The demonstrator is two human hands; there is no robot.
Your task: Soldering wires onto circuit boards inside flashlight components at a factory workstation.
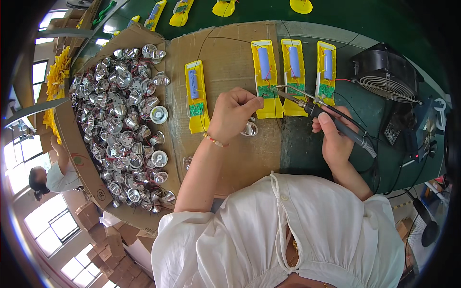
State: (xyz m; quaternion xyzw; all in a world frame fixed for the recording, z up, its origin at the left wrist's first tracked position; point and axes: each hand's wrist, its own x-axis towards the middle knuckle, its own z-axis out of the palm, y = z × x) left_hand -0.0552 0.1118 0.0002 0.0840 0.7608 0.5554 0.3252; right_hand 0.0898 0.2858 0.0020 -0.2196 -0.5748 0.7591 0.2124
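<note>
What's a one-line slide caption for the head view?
Left hand beside a green circuit board, right hand holding a soldering iron, silvery reflectors heaped at left.

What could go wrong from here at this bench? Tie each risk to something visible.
The soldering iron in the right hand has its tip near the left hand; if hot, a slip might burn it.
The tip might also scorch the nearby green circuit board or yellow casing.
The shiny reflector beside the left hand could get knocked.

Reflectors [115,126]: glossy, mirror-like
Housings [198,126]: smooth plastic
Cardboard sheet [235,54]: matt, scuffed paper
Iron's handle [346,130]: matt plastic
Fan guard [390,88]: shiny metal wire
</note>
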